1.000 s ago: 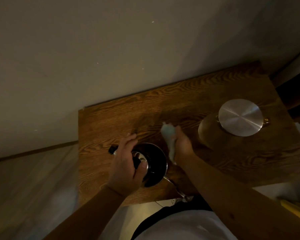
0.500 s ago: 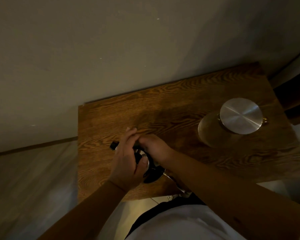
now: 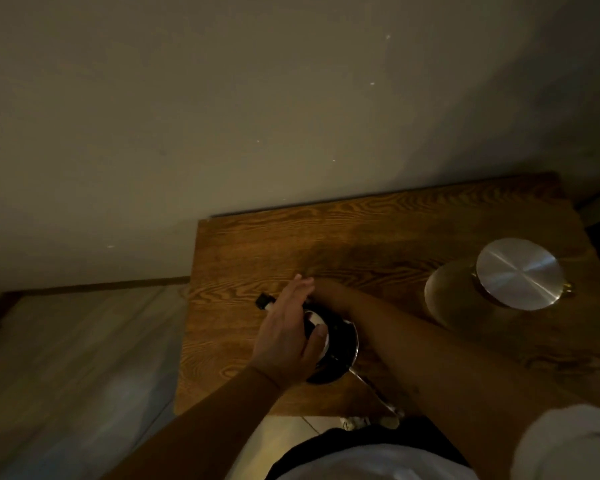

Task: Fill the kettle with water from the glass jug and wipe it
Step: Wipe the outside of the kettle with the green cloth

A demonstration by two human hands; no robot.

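Note:
The dark kettle (image 3: 340, 344) stands near the front left of the wooden table (image 3: 361, 230), its thin spout (image 3: 359, 375) pointing toward me. My left hand (image 3: 288, 337) lies over its black handle (image 3: 263, 301), thumb on the lid side, steadying it. My right hand (image 3: 329, 293) reaches around the kettle's far side and is mostly hidden behind my left hand; the pale cloth it held a second ago is out of sight. The glass jug (image 3: 445, 299) with a round metal lid (image 3: 518, 273) stands at the table's right.
A plain wall rises directly behind the table. Pale floor lies to the left, below the table's left edge. A dark gap opens at the far right beyond the jug. The scene is dim.
My right hand, with the pale cloth, moved left from beside the kettle to its far side, behind my left hand. My left hand stayed on the kettle handle. The jug has not moved.

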